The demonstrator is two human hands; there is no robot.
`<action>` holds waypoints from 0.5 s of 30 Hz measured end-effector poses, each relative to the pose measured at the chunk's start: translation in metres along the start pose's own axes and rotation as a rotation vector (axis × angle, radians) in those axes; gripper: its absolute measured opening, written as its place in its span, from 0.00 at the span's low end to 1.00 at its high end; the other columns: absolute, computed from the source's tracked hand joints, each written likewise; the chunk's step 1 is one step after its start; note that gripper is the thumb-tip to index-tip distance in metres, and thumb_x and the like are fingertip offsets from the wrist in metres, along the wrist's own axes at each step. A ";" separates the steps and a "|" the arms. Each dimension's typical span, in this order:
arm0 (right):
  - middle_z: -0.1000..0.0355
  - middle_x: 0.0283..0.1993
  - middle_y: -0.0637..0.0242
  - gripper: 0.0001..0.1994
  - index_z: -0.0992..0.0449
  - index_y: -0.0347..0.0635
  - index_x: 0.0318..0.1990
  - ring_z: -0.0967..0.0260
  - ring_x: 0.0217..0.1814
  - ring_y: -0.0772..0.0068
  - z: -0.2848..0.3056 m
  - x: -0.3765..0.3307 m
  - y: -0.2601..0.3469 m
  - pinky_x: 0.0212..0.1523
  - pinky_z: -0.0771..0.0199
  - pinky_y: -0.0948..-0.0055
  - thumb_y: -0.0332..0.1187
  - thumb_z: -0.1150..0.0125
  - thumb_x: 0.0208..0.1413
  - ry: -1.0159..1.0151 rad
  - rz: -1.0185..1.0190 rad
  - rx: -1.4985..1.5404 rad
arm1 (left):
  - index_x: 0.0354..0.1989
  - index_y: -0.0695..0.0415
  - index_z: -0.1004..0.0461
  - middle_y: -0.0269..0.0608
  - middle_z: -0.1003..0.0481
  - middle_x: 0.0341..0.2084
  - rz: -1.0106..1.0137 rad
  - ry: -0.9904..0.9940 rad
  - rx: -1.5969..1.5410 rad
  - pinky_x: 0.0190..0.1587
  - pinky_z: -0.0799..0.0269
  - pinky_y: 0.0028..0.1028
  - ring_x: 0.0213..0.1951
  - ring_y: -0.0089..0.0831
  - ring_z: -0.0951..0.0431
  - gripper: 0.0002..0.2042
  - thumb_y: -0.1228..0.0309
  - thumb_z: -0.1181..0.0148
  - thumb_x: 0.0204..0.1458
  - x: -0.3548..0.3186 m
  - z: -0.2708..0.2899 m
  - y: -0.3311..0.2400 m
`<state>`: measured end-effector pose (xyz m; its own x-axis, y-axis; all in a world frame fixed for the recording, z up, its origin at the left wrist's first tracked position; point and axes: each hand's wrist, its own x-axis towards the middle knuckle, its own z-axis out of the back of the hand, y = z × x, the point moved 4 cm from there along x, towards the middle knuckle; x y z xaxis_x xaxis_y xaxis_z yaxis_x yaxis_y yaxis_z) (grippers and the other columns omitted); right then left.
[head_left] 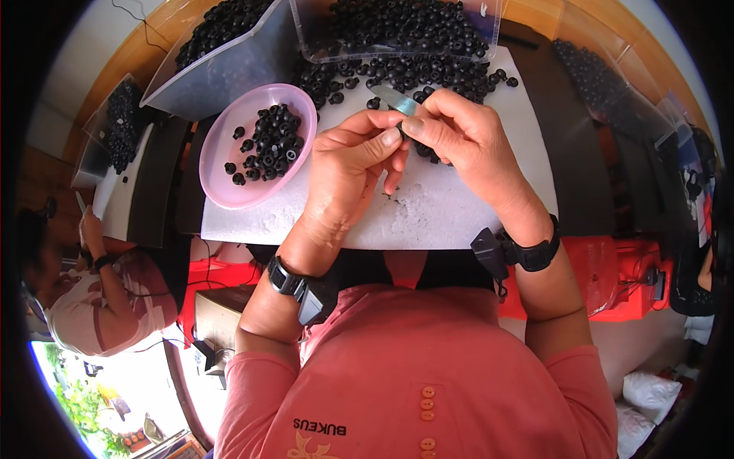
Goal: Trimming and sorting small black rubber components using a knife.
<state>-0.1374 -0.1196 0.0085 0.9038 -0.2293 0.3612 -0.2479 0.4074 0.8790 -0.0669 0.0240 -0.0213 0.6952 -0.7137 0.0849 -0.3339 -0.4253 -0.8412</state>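
Observation:
Above the white board [459, 206] my two hands meet. In my right hand [470, 141] is a small knife [393, 99], its short blade pointing up and to the left. My left hand [355, 157] pinches a small black round part [403, 131] between thumb and fingers, right under the knife, mostly hidden by the fingertips. Whether the blade touches the part I cannot tell. Left of my left hand, a pink plate [218, 180] holds several similar black knob-like parts [275, 138]. More loose black parts [428, 73] lie in a heap beyond my hands.
Two clear plastic bins [229, 73] [397, 53] full of black parts stand at the far side. Dark crumbs [397, 199] dot the board. At the left a person [115, 298] sits with a knife in hand. Red plastic stools [604, 279] are below at the right.

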 end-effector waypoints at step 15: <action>0.40 0.17 0.73 0.13 0.28 0.38 0.28 0.43 0.20 0.83 0.005 0.001 -0.004 0.22 0.43 0.75 0.36 0.40 0.62 0.026 0.016 0.061 | 0.47 0.69 0.25 0.44 0.24 0.32 0.009 0.044 -0.036 0.21 0.31 0.24 0.27 0.27 0.25 0.10 0.75 0.45 0.62 0.002 0.002 0.000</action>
<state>-0.1374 -0.1261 0.0075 0.9083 -0.1999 0.3674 -0.2821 0.3558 0.8910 -0.0639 0.0238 -0.0227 0.6637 -0.7411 0.1017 -0.3633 -0.4382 -0.8222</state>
